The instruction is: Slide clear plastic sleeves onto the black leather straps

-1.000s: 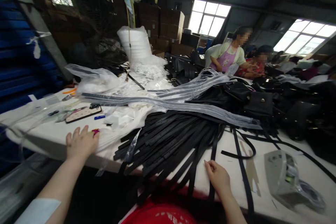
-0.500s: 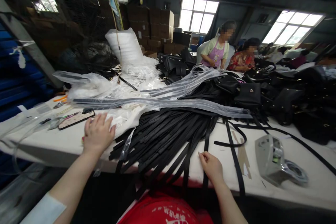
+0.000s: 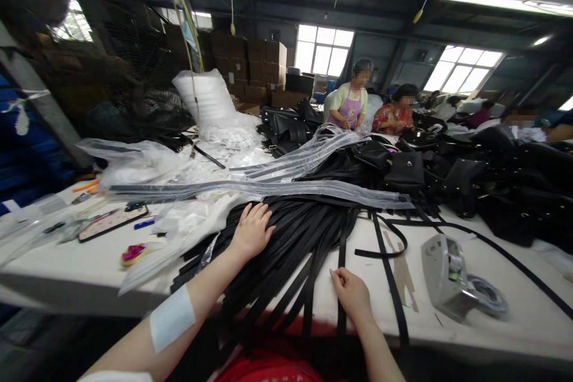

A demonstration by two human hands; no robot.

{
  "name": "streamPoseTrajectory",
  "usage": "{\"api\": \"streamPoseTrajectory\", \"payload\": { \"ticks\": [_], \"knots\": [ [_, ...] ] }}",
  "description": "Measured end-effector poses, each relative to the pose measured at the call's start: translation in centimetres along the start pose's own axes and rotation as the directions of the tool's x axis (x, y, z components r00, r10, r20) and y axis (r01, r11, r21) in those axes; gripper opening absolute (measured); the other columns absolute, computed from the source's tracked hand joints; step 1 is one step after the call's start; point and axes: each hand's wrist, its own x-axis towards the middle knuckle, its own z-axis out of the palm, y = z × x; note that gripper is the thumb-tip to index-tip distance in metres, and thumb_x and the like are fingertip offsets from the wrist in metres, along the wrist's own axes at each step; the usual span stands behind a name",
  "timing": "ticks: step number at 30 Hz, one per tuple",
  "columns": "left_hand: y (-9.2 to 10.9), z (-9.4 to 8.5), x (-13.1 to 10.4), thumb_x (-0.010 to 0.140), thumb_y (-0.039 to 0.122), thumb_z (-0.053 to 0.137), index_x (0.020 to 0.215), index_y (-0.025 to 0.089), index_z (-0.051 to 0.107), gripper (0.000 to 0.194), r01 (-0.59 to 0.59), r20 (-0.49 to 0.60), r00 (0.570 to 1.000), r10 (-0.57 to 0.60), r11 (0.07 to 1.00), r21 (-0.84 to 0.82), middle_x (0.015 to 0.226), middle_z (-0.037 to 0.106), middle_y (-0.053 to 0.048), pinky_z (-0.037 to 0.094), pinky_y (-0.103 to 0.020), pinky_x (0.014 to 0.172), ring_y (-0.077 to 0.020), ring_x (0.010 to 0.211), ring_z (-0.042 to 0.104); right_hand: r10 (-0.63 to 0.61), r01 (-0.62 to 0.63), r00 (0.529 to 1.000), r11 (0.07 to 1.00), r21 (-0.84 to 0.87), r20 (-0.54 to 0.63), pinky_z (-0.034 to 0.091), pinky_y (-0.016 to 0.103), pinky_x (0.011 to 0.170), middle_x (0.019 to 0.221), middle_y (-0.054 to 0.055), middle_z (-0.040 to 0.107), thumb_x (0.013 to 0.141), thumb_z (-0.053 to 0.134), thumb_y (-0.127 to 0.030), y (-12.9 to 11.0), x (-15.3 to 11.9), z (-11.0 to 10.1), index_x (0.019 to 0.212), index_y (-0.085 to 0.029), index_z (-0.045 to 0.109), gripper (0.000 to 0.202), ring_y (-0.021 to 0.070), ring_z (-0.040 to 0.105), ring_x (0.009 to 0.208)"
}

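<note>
My left hand [image 3: 253, 231] is spread flat, palm down, over a fanned pile of long black straps [image 3: 286, 250]; whether it touches them is unclear. My right hand [image 3: 351, 293] is closed at the front of the white-covered table [image 3: 326, 292], over a single black strap that runs off the edge. Its thumb and forefinger are pressed together, and what is between them, if anything, is too small to make out. Clear-wrapped straps [image 3: 286, 189] lie across the far part of the pile. A looped black strap [image 3: 396, 250] curls beyond my right hand.
On the right stands a grey device [image 3: 443, 274] beside a coiled ring [image 3: 490, 295]. Black bags [image 3: 405, 170] crowd the far right. Left are a phone [image 3: 111, 224], a pink-and-yellow item [image 3: 133, 254] and heaped plastic sleeves [image 3: 179, 218]. Two people [image 3: 351, 104] work across the table.
My left hand has moved right, from beside the phone to over the black straps. My right hand stays near the table edge, still closed. The view has tilted up and shifted slightly right.
</note>
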Motion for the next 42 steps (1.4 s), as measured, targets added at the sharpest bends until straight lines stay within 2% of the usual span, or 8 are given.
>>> {"api": "streamPoseTrajectory", "payload": {
  "ticks": [6, 13, 18, 22, 25, 28, 32, 42],
  "knots": [
    [-5.9, 1.9, -1.2, 0.089, 0.019, 0.049, 0.123, 0.01, 0.063, 0.037, 0.187, 0.022, 0.981, -0.191, 0.975, 0.12, 0.14, 0.051, -0.02, 0.021, -0.053, 0.114, -0.0335, 0.134, 0.04, 0.001, -0.002, 0.999, 1.0, 0.022, 0.046, 0.032, 0.028, 0.056, 0.057, 0.0, 0.061, 0.091, 0.038, -0.054, 0.7, 0.1, 0.3, 0.07, -0.024, 0.06, 0.044, 0.0199, 0.06, 0.059],
    [-12.8, 1.3, -3.5, 0.08, 0.006, 0.054, 0.07, 0.015, 0.073, 0.023, 0.181, 0.156, 0.965, -0.211, 0.966, 0.182, 0.134, 0.059, -0.015, 0.017, -0.045, 0.118, -0.0292, 0.137, 0.039, 0.02, -0.023, 0.995, 1.0, 0.022, 0.099, 0.034, 0.03, 0.058, 0.06, 0.001, 0.063, 0.091, 0.034, -0.057, 1.0, 0.2, 0.5, 0.073, -0.026, 0.061, 0.045, 0.0227, 0.064, 0.064],
    [-13.1, 0.3, -4.2, 0.093, 0.017, 0.044, 0.092, 0.017, 0.071, 0.027, 0.231, 0.178, 0.949, -0.26, 0.959, 0.165, 0.132, 0.059, -0.012, 0.026, -0.044, 0.114, -0.026, 0.13, 0.048, 0.032, -0.034, 0.994, 0.999, 0.014, 0.1, 0.036, 0.031, 0.059, 0.059, 0.0, 0.063, 0.09, 0.034, -0.059, 1.2, 0.2, 0.8, 0.07, -0.026, 0.058, 0.045, 0.0233, 0.064, 0.064],
    [-12.8, 0.3, -4.5, 0.1, 0.028, 0.028, 0.119, 0.017, 0.057, 0.036, 0.353, 0.237, 0.895, -0.378, 0.925, 0.14, 0.112, 0.069, -0.013, 0.05, -0.034, 0.084, -0.0234, 0.1, 0.068, 0.026, -0.027, 0.994, 1.0, 0.01, 0.102, 0.037, 0.03, 0.06, 0.06, 0.0, 0.064, 0.09, 0.034, -0.059, 1.1, 0.2, 0.6, 0.073, -0.026, 0.059, 0.044, 0.0235, 0.064, 0.065],
    [-12.7, 0.4, -4.5, 0.094, 0.039, 0.047, 0.123, 0.015, 0.052, 0.038, 0.41, 0.316, 0.844, -0.434, 0.901, 0.142, 0.098, 0.073, -0.014, 0.052, -0.034, 0.073, -0.0277, 0.091, 0.07, 0.022, -0.022, 0.996, 1.0, 0.002, 0.092, 0.037, 0.03, 0.06, 0.06, 0.0, 0.064, 0.09, 0.035, -0.058, 0.9, 0.1, 0.5, 0.073, -0.026, 0.06, 0.044, 0.0232, 0.065, 0.066],
    [-12.7, 0.3, -4.6, 0.086, 0.038, 0.062, 0.114, 0.015, 0.059, 0.036, 0.389, 0.4, 0.819, -0.412, 0.91, 0.141, 0.096, 0.073, -0.013, 0.051, -0.036, 0.078, -0.0287, 0.094, 0.069, 0.027, -0.027, 0.996, 1.0, 0.0, 0.084, 0.037, 0.03, 0.059, 0.061, 0.0, 0.065, 0.09, 0.035, -0.058, 0.9, 0.1, 0.5, 0.073, -0.026, 0.06, 0.044, 0.0229, 0.065, 0.065],
    [-12.6, 0.4, -4.6, 0.093, 0.036, 0.055, 0.108, 0.015, 0.062, 0.027, 0.356, 0.472, 0.795, -0.381, 0.923, 0.147, 0.1, 0.069, -0.007, 0.051, -0.042, 0.086, -0.0209, 0.093, 0.066, 0.015, -0.016, 0.997, 1.0, 0.01, 0.077, 0.038, 0.03, 0.06, 0.066, 0.001, 0.068, 0.09, 0.037, -0.057, 1.1, 0.1, 0.7, 0.074, -0.026, 0.061, 0.042, 0.0231, 0.066, 0.067],
    [-13.1, -0.2, -4.2, 0.093, 0.034, 0.057, 0.106, 0.014, 0.063, 0.024, 0.334, 0.495, 0.793, -0.355, 0.933, 0.135, 0.107, 0.066, -0.007, 0.052, -0.042, 0.088, -0.0203, 0.097, 0.064, 0.011, -0.01, 0.998, 1.0, -0.01, 0.055, 0.037, 0.029, 0.058, 0.062, 0.001, 0.066, 0.09, 0.038, -0.052, 0.9, 0.0, 0.6, 0.073, -0.026, 0.061, 0.039, 0.0224, 0.065, 0.065]
  ]
}}
